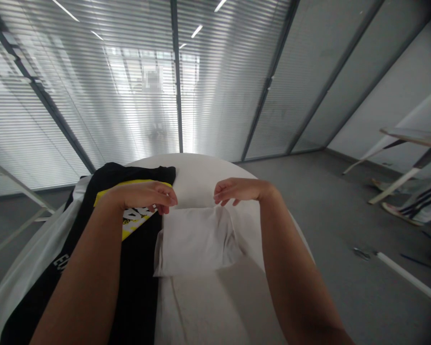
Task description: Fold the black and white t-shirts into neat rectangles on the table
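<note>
A white folded cloth [197, 239] lies flat on the round white table [201, 167], its right side creased. My left hand [151, 195] hovers by its upper left corner, over the edge of a black garment. The fingers are loosely bent, with nothing visible in them. Past the cloth's upper right corner, my right hand [239, 189] hangs above the tabletop, fingers slightly curled and apart, holding nothing. Under my left forearm spreads the black garment [138, 282] with a yellow and white print. More white fabric [201, 306] stretches below the folded cloth.
Blinds behind glass panels [140, 105] rise beyond the table. At the right stands another table [416, 138] with pale legs. A person's foot [402, 213] and striped trouser leg show beside it. A white pole [409, 278] extends over the grey floor.
</note>
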Tool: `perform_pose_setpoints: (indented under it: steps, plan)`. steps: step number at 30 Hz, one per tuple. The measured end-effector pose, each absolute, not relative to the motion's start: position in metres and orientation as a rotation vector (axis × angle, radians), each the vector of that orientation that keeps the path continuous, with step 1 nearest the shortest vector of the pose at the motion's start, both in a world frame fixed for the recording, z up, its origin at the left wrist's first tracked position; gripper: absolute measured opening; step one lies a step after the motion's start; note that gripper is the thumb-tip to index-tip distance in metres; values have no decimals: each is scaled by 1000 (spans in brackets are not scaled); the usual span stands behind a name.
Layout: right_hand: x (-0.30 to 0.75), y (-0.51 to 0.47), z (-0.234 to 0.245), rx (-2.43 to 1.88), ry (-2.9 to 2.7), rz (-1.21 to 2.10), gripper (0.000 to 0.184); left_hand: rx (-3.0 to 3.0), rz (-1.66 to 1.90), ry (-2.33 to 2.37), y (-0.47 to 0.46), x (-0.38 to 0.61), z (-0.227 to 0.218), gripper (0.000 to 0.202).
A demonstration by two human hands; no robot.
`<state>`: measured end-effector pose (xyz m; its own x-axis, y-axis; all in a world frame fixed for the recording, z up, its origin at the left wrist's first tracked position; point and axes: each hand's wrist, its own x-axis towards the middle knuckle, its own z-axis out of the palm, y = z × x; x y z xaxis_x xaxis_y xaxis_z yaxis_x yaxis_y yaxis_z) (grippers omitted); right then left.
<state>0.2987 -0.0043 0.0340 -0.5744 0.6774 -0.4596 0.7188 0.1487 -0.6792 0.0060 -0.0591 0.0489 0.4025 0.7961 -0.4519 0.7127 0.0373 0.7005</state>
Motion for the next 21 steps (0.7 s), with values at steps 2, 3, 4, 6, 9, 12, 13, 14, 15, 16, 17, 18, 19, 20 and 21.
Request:
perform_pose_setpoints:
  steps: [2,3,4,6,9,12,13,14,15,16,17,18,19,20,21]
  plan:
    - [294,2,24,1511,2331,-1262,40,1730,-34,1450,-48,10,32,57]
    - [291,6,18,1533,2303,-1209,46,1737,-105,1503,-43,12,22,66]
    - [289,9,12,1540,2258,-1194,53,1738,-162,1535,-38,13,13,72]
    - [285,14,1,1512,2132,-1265,69,1733,-220,1543,-30,15,-2,78]
    - [285,18,-10,1447,2013,-1402,86,1738,-210,1424,-27,14,-13,63]
    - [286,19,-14,1372,2078,-1426,77,1699,-179,1311,-28,10,-12,44]
    - [287,19,-15,1332,2113,-1423,69,1684,-177,1294,-29,9,-11,40]
    - [287,20,-16,1289,2146,-1419,60,1675,-178,1284,-30,9,-9,38]
    - [287,20,-16,1246,2176,-1413,50,1678,-183,1272,-31,9,-8,36]
    - [288,21,-17,1206,2208,-1406,43,1697,-183,1258,-32,8,-6,35]
    - [289,22,-17,1169,2240,-1401,37,1733,-170,1245,-33,8,-4,34]
    - [290,23,-17,1138,2276,-1402,34,1783,-133,1240,-33,8,-2,33]
    - [292,23,-17,1118,2310,-1414,33,1842,-75,1242,-34,7,0,33]
    - [294,24,-17,1115,2338,-1441,33,1903,0,1250,-34,7,2,34]
    - [296,24,-17,1134,2351,-1477,35,1957,80,1267,-34,6,4,36]
